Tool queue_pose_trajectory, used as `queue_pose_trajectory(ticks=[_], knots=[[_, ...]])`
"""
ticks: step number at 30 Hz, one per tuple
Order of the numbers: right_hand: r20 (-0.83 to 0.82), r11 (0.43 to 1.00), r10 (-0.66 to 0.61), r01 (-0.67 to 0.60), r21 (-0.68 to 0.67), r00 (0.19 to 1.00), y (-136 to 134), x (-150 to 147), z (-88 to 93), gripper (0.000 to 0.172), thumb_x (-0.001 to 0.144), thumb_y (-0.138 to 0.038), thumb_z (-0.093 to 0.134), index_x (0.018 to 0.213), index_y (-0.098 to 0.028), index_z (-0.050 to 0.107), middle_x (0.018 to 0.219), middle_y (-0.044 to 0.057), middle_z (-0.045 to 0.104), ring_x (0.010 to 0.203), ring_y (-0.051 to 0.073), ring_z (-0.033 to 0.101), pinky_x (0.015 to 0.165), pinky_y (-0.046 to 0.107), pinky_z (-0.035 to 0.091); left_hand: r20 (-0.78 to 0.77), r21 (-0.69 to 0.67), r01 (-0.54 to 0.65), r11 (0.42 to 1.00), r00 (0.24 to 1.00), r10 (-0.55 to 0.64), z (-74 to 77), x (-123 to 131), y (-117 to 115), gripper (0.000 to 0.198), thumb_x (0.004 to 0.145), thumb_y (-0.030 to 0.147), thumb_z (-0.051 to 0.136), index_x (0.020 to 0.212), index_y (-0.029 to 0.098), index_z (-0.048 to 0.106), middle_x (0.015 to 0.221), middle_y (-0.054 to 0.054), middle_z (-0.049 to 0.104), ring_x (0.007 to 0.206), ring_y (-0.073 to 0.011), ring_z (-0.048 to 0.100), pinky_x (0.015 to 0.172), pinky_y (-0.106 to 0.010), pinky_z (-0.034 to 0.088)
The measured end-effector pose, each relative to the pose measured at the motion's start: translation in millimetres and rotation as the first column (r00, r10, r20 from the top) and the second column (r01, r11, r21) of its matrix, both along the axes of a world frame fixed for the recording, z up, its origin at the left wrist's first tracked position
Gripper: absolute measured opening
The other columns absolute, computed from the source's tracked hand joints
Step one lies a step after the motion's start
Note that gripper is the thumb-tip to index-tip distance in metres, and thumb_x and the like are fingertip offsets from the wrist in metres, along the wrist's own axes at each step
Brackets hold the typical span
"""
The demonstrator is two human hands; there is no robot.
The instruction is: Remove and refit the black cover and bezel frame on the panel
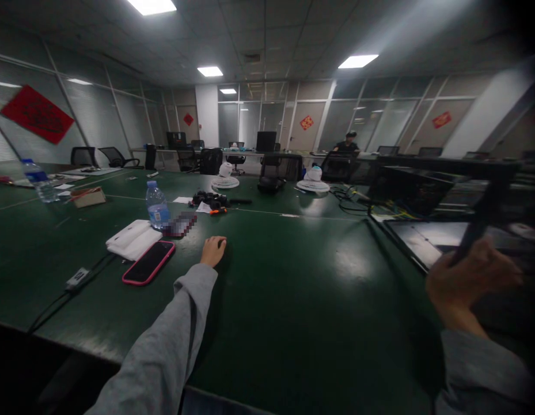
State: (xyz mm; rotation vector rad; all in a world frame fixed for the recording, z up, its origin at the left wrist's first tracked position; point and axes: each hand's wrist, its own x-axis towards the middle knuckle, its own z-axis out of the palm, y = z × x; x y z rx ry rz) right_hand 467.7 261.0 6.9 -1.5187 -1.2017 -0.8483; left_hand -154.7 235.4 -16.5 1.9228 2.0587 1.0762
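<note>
My left hand (213, 251) rests on the green table (284, 300), its fingers loosely bent and a small gap showing between thumb and forefinger. Nothing shows in it. To its left lie a pink-edged phone (149, 263), a folded white cloth (135, 239) and a second phone-like thing (179, 225), partly blurred out. A clear water bottle (157, 207) stands behind them. On the right, my right hand (470, 279) is closed around a dark upright bar (481, 210). Motion blur and shadow hide what the bar belongs to.
A dark-framed panel (422, 239) lies by the right hand, with cables (349, 199) behind. Two white fans (225, 180) stand farther back, near black gear (209, 200). Another bottle (39, 181) and a small box (88, 197) are left. A person (347, 144) sits far off.
</note>
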Motion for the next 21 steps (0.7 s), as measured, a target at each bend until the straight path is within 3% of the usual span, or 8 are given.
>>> queue_pose_trajectory(ticks=[7,9,12,15,21], knots=[[0.118,0.995,0.093,-0.096,0.024,0.989,4,-47,14.7,0.076,0.095,-0.031,0.041,0.161,-0.006,0.013,0.143,0.032,0.040,0.136,0.043,0.035,0.107,0.069,0.027,0.106,0.108,-0.039,0.993,0.994,0.027,-2.8,-1,2,0.029,0.097,0.029,0.049,0.118,0.019,0.066,0.119,-0.011,0.069,0.112,-0.0231,0.061,0.105,-0.044,0.044],[0.108,0.988,0.151,-0.152,-0.002,0.983,2,-61,17.3,0.075,0.096,-0.031,0.038,0.160,-0.002,0.011,0.134,0.030,0.049,0.129,0.040,0.043,0.104,0.064,0.035,0.154,0.168,-0.061,0.984,0.987,0.034,-1.9,-2,2,0.034,0.098,0.034,0.048,0.126,0.019,0.061,0.120,-0.012,0.067,0.111,-0.0228,0.062,0.104,-0.044,0.045],[-0.037,0.960,0.262,-0.264,-0.093,0.964,-2,-86,18.6,0.070,0.099,-0.033,0.031,0.159,-0.004,0.011,0.114,0.019,0.064,0.105,0.031,0.059,0.095,0.048,0.046,0.239,0.224,-0.104,0.969,0.970,0.049,3.0,0,-1,0.048,0.099,0.043,0.048,0.140,0.018,0.048,0.130,-0.014,0.060,0.110,-0.0219,0.062,0.099,-0.041,0.048],[-0.177,0.912,0.311,-0.345,-0.221,0.934,-4,-106,14.0,0.066,0.100,-0.037,0.028,0.158,-0.009,0.016,0.107,0.014,0.067,0.082,0.024,0.063,0.083,0.038,0.049,0.282,0.202,-0.103,0.974,0.958,0.043,9.7,4,-8,0.059,0.099,0.048,0.047,0.148,0.018,0.037,0.140,-0.016,0.053,0.112,-0.0214,0.062,0.098,-0.038,0.049],[-0.317,0.854,0.318,-0.416,-0.313,0.893,5,-112,-0.8,0.062,0.099,-0.041,0.030,0.150,-0.008,0.034,0.089,0.010,0.068,0.067,0.023,0.063,0.076,0.038,0.050,0.245,0.061,-0.069,0.996,0.968,0.052,17.8,11,-15,0.045,0.102,0.045,0.038,0.139,0.021,0.044,0.120,-0.011,0.067,0.108,-0.0236,0.066,0.095,-0.040,0.049]])
